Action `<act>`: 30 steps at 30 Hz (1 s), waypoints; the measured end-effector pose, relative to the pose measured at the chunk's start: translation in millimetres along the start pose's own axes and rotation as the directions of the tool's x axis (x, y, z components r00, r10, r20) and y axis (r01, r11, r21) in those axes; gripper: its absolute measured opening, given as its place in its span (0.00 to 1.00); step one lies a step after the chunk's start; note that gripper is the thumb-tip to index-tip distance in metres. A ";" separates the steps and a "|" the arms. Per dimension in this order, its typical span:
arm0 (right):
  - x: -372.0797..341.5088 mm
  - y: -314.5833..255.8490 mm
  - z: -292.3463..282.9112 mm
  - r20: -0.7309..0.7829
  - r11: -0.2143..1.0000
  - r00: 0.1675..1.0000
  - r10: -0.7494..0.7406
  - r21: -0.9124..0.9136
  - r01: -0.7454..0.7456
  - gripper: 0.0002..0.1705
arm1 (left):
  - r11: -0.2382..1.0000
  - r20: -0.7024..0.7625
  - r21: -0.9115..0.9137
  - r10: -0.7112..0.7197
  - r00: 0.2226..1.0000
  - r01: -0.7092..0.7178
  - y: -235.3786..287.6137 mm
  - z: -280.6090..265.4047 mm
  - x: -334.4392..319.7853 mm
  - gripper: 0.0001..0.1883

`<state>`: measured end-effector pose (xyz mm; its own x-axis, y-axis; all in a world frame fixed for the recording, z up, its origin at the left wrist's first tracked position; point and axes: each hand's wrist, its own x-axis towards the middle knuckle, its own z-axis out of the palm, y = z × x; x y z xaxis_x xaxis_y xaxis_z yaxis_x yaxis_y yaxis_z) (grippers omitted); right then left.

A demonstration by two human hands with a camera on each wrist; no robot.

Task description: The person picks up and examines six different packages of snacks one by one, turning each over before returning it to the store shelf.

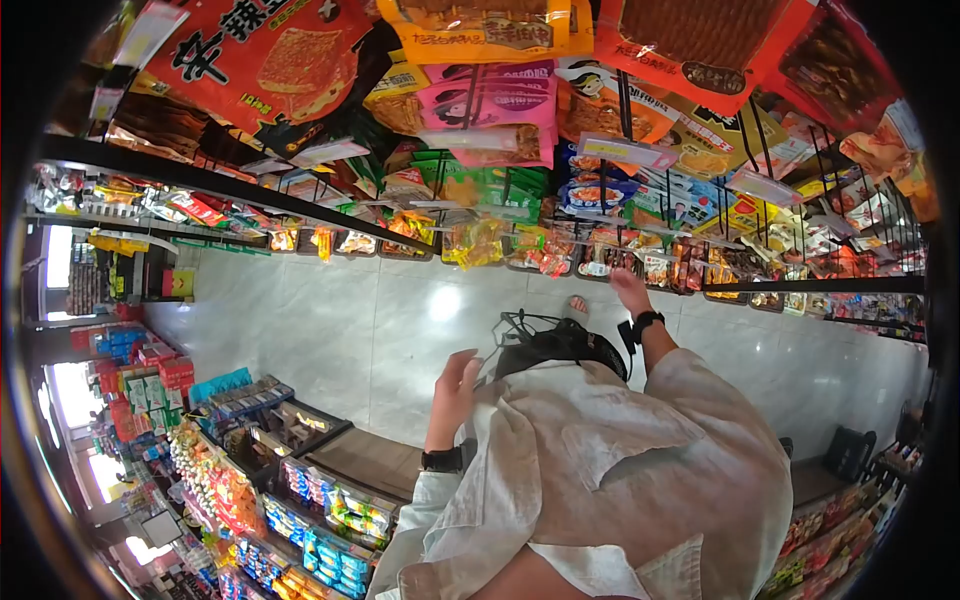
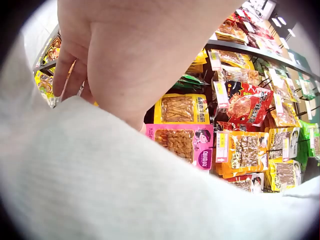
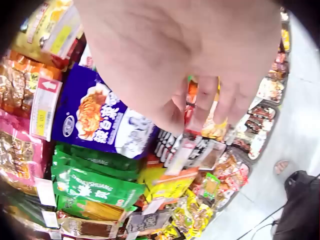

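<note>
In the head view the left hand (image 1: 456, 392) hangs over the floor beside the person's waist, fingers loosely bent and holding nothing. The right hand (image 1: 630, 290) reaches toward the low trays of packets (image 1: 597, 262) at the rack's foot, nothing visible in it. The left wrist view has the left hand (image 2: 125, 50) large, with pink packets (image 2: 175, 142) hanging beyond it. In the right wrist view the right hand (image 3: 200, 60) is in front of blue packets (image 3: 95, 115) and green packets (image 3: 95, 180); whether its fingertips touch any packet cannot be told.
A rack with hanging red packets (image 1: 290, 65) and black rails spans the top of the head view. Behind the person, low shelves hold blue packets (image 1: 335, 560). Between them lies a pale tiled floor (image 1: 400, 330). A black bag (image 1: 560, 350) is at the person's front.
</note>
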<state>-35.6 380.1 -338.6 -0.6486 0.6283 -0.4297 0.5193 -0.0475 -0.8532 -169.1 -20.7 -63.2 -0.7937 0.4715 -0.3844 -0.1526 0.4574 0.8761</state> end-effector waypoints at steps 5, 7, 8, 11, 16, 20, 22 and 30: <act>-70.8 159.4 -22.2 0.418 0.229 0.570 -0.707 -0.628 0.744 0.10 | 0.998 0.060 0.055 0.034 0.998 -0.037 -17.4 -21.2 -5.3 0.17; -126.7 135.1 -21.1 0.466 0.578 0.885 0.022 -0.728 0.369 0.10 | 0.997 0.077 0.058 0.045 0.996 -0.050 -27.9 -30.7 -8.9 0.17; -146.8 142.4 -16.7 0.383 0.786 0.912 0.143 -0.604 0.130 0.11 | 0.997 0.089 0.061 0.050 0.995 -0.056 -30.8 -35.8 -11.9 0.17; -195.9 190.4 -1.3 0.232 0.924 0.896 0.379 -0.042 -0.380 0.12 | 0.996 0.130 0.067 0.048 0.990 -0.057 -43.6 -50.8 -21.4 0.16; -275.1 91.6 23.1 -0.032 0.742 0.769 0.638 0.292 -0.604 0.11 | 0.996 0.309 0.089 -0.014 0.951 -0.014 -64.1 -70.7 -29.3 0.16; -312.0 86.2 29.7 -0.106 0.772 0.784 0.612 0.296 -0.563 0.11 | 0.985 0.392 0.127 0.061 0.918 -0.120 -105.0 -74.4 -31.7 0.17; -327.4 87.6 29.6 -0.120 0.784 0.793 0.597 0.296 -0.546 0.12 | 0.972 0.438 0.181 0.057 0.897 -0.150 -105.2 -77.3 -30.7 0.17; -365.3 86.4 32.4 -0.178 0.794 0.785 0.593 0.290 -0.534 0.11 | 0.962 0.429 0.188 0.102 0.897 -0.199 -100.7 -64.4 -33.7 0.17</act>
<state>228.1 121.4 -264.9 -0.1025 0.6032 -0.7910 0.5975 -0.5984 -0.5338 -164.9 -131.2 -119.7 -0.4751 0.7933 -0.3807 0.1221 0.4879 0.8643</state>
